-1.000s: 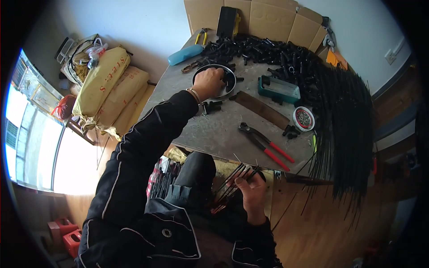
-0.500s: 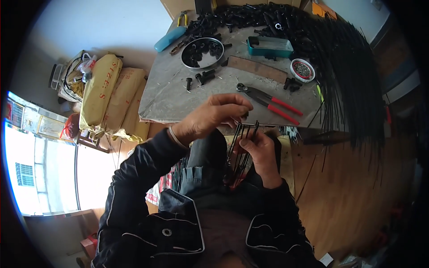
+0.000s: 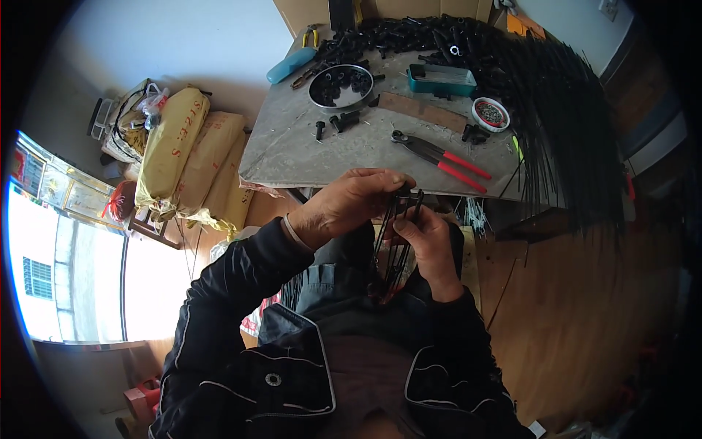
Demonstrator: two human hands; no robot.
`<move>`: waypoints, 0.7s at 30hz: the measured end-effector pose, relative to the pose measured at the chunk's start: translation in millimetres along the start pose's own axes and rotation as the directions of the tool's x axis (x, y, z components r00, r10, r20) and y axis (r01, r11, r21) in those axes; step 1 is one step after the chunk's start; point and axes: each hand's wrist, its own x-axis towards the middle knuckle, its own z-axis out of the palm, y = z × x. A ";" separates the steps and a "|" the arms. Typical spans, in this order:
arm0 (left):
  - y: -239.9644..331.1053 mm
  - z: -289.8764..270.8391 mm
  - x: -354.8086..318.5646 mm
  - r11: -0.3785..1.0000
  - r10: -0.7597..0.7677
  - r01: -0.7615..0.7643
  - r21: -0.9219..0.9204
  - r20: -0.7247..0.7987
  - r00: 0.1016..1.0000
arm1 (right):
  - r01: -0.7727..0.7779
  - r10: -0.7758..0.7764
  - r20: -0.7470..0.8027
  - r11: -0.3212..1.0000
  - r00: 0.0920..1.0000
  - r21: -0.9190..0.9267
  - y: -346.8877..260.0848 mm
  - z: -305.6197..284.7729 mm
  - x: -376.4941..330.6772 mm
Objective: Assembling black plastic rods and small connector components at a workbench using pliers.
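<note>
A bundle of thin black rods (image 3: 395, 256) hangs between my knees, its upper ends just off the table's front edge. My right hand (image 3: 428, 245) is closed round the rods near their upper ends, thumb across them. From the left my left hand (image 3: 355, 199) reaches over, thumb and fingers pinched together at the rod tips. A small dark piece shows at those fingertips, touching or very near the rods; its shape is mostly hidden. The lower ends of the bundle are dark against my trousers and hard to make out.
On the grey table (image 3: 292, 157) lie red-handled pliers (image 3: 446, 164), a metal bowl (image 3: 313, 95) of black fittings, a teal tray (image 3: 441, 86) and a small round dish (image 3: 491, 115). Black rods (image 3: 559, 139) overhang the right side. Yellow sacks (image 3: 174, 146) lean at the left.
My left hand has come down a little, bringing its pinched fingertips from above the rods onto their upper ends. My right hand keeps its hold. The view has shifted slightly.
</note>
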 end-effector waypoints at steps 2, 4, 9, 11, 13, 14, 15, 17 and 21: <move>0.3 5.0 -0.7 1.000 0.027 -0.027 -0.001 0.001 1.000 | 0.010 -0.010 0.007 1.000 1.000 -0.008 -0.1 -1.2 -0.9; -0.2 6.9 -0.6 0.999 0.032 -0.032 -0.002 -0.009 0.999 | 0.017 -0.017 0.007 1.000 1.000 -0.004 0.4 -1.9 -1.6; -0.7 7.8 2.0 0.999 0.052 -0.052 0.011 -0.042 0.998 | 0.014 -0.014 -0.001 1.000 1.000 -0.026 -0.8 -1.8 -1.0; 1.8 9.6 1.0 0.999 0.035 -0.034 0.021 -0.046 0.998 | 0.044 -0.043 0.013 0.997 0.999 -0.061 3.1 -3.4 1.6; -0.4 6.4 2.5 0.998 0.055 -0.052 0.046 -0.057 0.997 | 0.034 -0.034 0.010 0.997 0.999 -0.067 2.4 -1.3 2.1; -1.3 5.5 3.2 0.995 0.074 -0.069 0.071 -0.064 0.995 | 0.026 -0.026 0.005 0.997 1.000 -0.075 1.9 -0.5 1.9; -0.7 5.5 2.9 0.995 0.073 -0.068 0.071 -0.064 0.995 | 0.026 -0.026 0.004 0.997 1.000 -0.074 2.0 -0.3 1.8; 2.1 5.6 2.0 0.984 0.085 -0.072 0.163 -0.071 0.994 | 0.032 -0.032 0.000 0.998 0.999 -0.062 1.9 -0.2 2.1; 6.0 10.5 2.1 0.949 0.105 -0.075 0.308 -0.081 0.991 | 0.014 -0.015 -0.033 0.999 0.999 -0.050 0.4 -0.9 1.8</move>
